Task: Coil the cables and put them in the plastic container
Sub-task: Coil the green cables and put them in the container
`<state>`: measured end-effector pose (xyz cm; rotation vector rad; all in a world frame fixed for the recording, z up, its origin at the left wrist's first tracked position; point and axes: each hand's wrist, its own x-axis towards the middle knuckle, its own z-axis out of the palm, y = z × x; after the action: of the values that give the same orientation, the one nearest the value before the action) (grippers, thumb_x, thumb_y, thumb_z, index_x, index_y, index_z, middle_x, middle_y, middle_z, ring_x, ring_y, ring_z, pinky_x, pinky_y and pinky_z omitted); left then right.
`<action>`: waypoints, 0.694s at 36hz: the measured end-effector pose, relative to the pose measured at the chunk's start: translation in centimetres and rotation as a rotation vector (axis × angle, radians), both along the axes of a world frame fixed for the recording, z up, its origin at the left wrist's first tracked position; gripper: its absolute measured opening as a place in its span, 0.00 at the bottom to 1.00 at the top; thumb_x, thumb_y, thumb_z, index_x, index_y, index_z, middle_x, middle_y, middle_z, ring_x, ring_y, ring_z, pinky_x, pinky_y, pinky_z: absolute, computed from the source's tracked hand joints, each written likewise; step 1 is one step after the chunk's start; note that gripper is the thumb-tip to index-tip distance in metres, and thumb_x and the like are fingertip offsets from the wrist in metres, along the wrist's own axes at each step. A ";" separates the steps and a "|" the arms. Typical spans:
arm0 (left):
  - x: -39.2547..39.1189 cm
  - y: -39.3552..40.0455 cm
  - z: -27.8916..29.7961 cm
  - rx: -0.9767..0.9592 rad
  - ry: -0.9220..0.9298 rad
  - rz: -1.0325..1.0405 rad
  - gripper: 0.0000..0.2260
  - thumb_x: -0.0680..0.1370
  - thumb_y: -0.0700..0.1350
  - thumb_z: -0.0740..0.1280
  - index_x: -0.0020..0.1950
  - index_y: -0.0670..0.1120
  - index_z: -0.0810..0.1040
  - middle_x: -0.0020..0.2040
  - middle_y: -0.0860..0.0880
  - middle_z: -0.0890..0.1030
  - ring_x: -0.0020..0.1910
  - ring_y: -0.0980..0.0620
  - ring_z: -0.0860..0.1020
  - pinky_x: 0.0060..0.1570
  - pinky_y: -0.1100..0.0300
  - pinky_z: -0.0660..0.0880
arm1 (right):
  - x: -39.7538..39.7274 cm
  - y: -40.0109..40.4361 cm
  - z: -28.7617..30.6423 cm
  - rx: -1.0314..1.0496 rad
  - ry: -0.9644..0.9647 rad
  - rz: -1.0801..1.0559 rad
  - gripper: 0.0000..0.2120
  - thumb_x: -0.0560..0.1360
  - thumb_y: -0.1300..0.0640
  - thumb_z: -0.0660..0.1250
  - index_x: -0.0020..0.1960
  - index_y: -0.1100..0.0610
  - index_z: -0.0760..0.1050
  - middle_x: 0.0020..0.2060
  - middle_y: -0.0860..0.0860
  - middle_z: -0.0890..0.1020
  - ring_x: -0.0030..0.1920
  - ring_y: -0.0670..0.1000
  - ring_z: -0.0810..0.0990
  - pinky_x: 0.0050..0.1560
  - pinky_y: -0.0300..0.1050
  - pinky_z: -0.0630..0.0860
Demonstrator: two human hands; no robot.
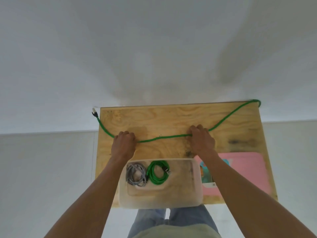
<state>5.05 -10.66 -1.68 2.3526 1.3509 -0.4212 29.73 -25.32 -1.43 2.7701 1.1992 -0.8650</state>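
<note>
Loose green cable, uncoiled: lay lengthwise left-to-right across plywood table, beyond plastic container, left hand and right hand each closed around it, plug end nearer left.

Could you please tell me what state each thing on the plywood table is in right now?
Long green cable: uncoiled, stretched across the table, gripped by both hands.
Left hand: closed on it.
Right hand: closed on it.
Clear plastic container: open, holding two coils.
Second green cable: coiled.
Grey cable: coiled.
</note>
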 end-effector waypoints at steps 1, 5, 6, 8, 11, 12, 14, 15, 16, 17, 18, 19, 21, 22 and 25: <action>-0.4 0.1 0.1 -0.008 -0.023 0.025 0.07 0.79 0.40 0.64 0.50 0.41 0.82 0.48 0.42 0.79 0.54 0.39 0.76 0.48 0.47 0.74 | 0.1 -0.3 0.1 -0.018 -0.021 0.034 0.11 0.80 0.50 0.63 0.58 0.55 0.71 0.55 0.53 0.73 0.60 0.58 0.71 0.45 0.52 0.74; -1.7 0.2 0.7 -0.073 -0.042 -0.012 0.09 0.79 0.46 0.67 0.57 0.46 0.82 0.55 0.44 0.77 0.58 0.41 0.74 0.52 0.46 0.75 | 0.2 -1.7 0.9 -0.066 -0.019 0.040 0.13 0.81 0.49 0.61 0.59 0.58 0.71 0.57 0.55 0.74 0.61 0.58 0.71 0.49 0.55 0.75; -1.9 0.2 0.9 -0.086 -0.016 -0.046 0.10 0.79 0.49 0.69 0.59 0.48 0.81 0.57 0.46 0.76 0.59 0.42 0.73 0.55 0.47 0.74 | 0.1 -1.9 1.3 -0.060 0.000 0.025 0.13 0.81 0.49 0.60 0.59 0.58 0.70 0.56 0.55 0.75 0.60 0.59 0.71 0.49 0.55 0.74; -2.2 0.1 1.1 -0.069 0.064 -0.112 0.10 0.78 0.52 0.69 0.58 0.51 0.80 0.59 0.49 0.74 0.61 0.45 0.71 0.57 0.48 0.72 | -0.2 -2.0 2.1 -0.012 0.011 0.013 0.11 0.82 0.50 0.59 0.57 0.58 0.70 0.56 0.56 0.76 0.59 0.59 0.72 0.47 0.53 0.72; -2.7 -0.1 1.4 -0.021 0.166 -0.185 0.09 0.79 0.49 0.68 0.58 0.49 0.79 0.59 0.49 0.74 0.61 0.46 0.71 0.58 0.48 0.72 | -0.3 -2.0 4.1 0.103 -0.035 -0.028 0.12 0.82 0.49 0.59 0.56 0.58 0.70 0.54 0.56 0.78 0.57 0.60 0.73 0.45 0.50 0.70; -2.9 -0.2 1.5 -0.018 0.174 -0.192 0.09 0.79 0.49 0.68 0.58 0.48 0.78 0.59 0.48 0.74 0.61 0.46 0.71 0.59 0.47 0.72 | -0.3 -1.9 4.9 0.139 -0.047 -0.048 0.13 0.82 0.48 0.59 0.56 0.58 0.71 0.53 0.56 0.78 0.56 0.60 0.74 0.45 0.50 0.69; -3.1 -0.3 1.8 -0.008 0.162 -0.203 0.12 0.79 0.50 0.68 0.60 0.48 0.76 0.60 0.49 0.76 0.62 0.46 0.72 0.61 0.48 0.72 | -0.6 -1.7 6.5 0.208 -0.069 -0.068 0.14 0.82 0.47 0.59 0.56 0.58 0.71 0.53 0.56 0.79 0.56 0.60 0.74 0.45 0.50 0.69; -3.2 -0.4 2.0 0.000 0.151 -0.206 0.12 0.79 0.50 0.68 0.61 0.48 0.75 0.60 0.49 0.76 0.62 0.46 0.73 0.60 0.49 0.72 | -0.8 -1.6 7.3 0.243 -0.085 -0.070 0.13 0.82 0.47 0.59 0.55 0.58 0.71 0.53 0.55 0.79 0.56 0.60 0.74 0.45 0.50 0.69; -3.3 -0.5 2.2 0.004 0.136 -0.205 0.12 0.79 0.50 0.68 0.61 0.48 0.73 0.59 0.49 0.76 0.62 0.47 0.73 0.60 0.49 0.72 | -1.1 -1.4 8.0 0.275 -0.104 -0.076 0.13 0.82 0.47 0.59 0.55 0.57 0.72 0.53 0.55 0.79 0.56 0.60 0.74 0.46 0.50 0.70; -3.5 -0.6 2.4 0.005 0.117 -0.202 0.11 0.80 0.49 0.67 0.60 0.48 0.72 0.58 0.49 0.77 0.61 0.46 0.73 0.59 0.49 0.72 | -1.4 -1.4 8.6 0.304 -0.122 -0.086 0.13 0.82 0.47 0.60 0.55 0.57 0.72 0.53 0.54 0.79 0.56 0.59 0.73 0.47 0.51 0.71; -3.6 -0.6 2.5 0.007 0.093 -0.196 0.09 0.80 0.48 0.66 0.59 0.49 0.72 0.57 0.49 0.77 0.59 0.46 0.74 0.58 0.50 0.72 | -1.6 -1.5 9.2 0.331 -0.134 -0.101 0.13 0.82 0.47 0.60 0.55 0.57 0.72 0.53 0.54 0.79 0.56 0.59 0.73 0.47 0.51 0.71; -3.7 -0.5 2.6 0.011 0.061 -0.185 0.08 0.81 0.48 0.66 0.58 0.49 0.73 0.55 0.49 0.78 0.57 0.46 0.75 0.56 0.50 0.72 | -1.8 -1.6 9.8 0.359 -0.145 -0.116 0.13 0.81 0.47 0.60 0.54 0.57 0.72 0.53 0.53 0.79 0.56 0.59 0.72 0.47 0.51 0.71; -3.9 -0.4 3.0 -0.007 -0.024 -0.140 0.06 0.81 0.46 0.64 0.57 0.48 0.78 0.51 0.48 0.78 0.53 0.45 0.76 0.52 0.49 0.74 | -1.9 -2.1 10.7 0.414 -0.174 -0.141 0.13 0.81 0.47 0.61 0.53 0.56 0.73 0.52 0.53 0.79 0.56 0.58 0.72 0.45 0.49 0.69; -3.8 -0.3 3.4 -0.021 -0.079 -0.111 0.07 0.82 0.45 0.64 0.56 0.46 0.80 0.48 0.48 0.76 0.51 0.44 0.77 0.49 0.49 0.75 | -2.0 -2.3 11.1 0.455 -0.196 -0.151 0.13 0.81 0.46 0.61 0.53 0.56 0.73 0.51 0.53 0.79 0.55 0.58 0.72 0.43 0.48 0.67; -3.1 -0.2 4.9 0.002 -0.256 -0.009 0.08 0.82 0.43 0.65 0.53 0.43 0.83 0.45 0.46 0.74 0.48 0.41 0.77 0.42 0.51 0.71 | -3.0 -2.1 12.8 0.624 -0.294 -0.150 0.12 0.81 0.47 0.61 0.52 0.56 0.73 0.47 0.52 0.79 0.51 0.57 0.73 0.40 0.46 0.65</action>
<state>1.99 -10.82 3.26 2.3206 1.2216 -0.1150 26.76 -27.38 11.39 3.3303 1.4033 -0.0548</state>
